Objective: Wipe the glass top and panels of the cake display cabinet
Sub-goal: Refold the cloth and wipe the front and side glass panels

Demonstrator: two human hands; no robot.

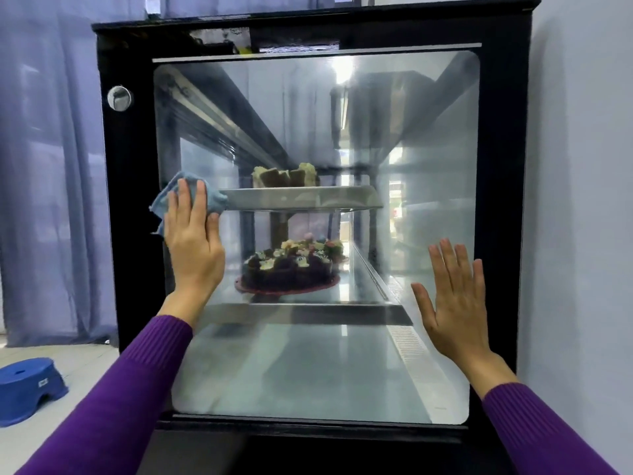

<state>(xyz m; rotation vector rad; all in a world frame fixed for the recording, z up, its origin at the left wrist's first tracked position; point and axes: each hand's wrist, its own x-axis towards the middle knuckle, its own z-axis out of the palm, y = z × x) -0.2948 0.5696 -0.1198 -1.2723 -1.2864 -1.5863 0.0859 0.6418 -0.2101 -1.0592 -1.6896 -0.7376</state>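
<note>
The cake display cabinet (137, 234) has a black frame and fills the middle of the head view. Its side glass panel (394, 114) faces me, hazy and reflective. My left hand (193, 241) lies flat on a light blue cloth (164, 197), pressing it against the glass at the panel's left edge, level with the upper shelf. My right hand (454, 299) is spread flat, fingers up, on or just off the glass at the lower right; it holds nothing. Both arms wear purple sleeves.
Inside, sliced cake (284, 176) sits on the upper shelf and a decorated chocolate cake (287, 272) on the lower one. A round silver lock (119, 98) is on the frame's left. A blue plastic stool (29, 389) stands on the floor at left. A white wall (582, 200) adjoins the cabinet's right side.
</note>
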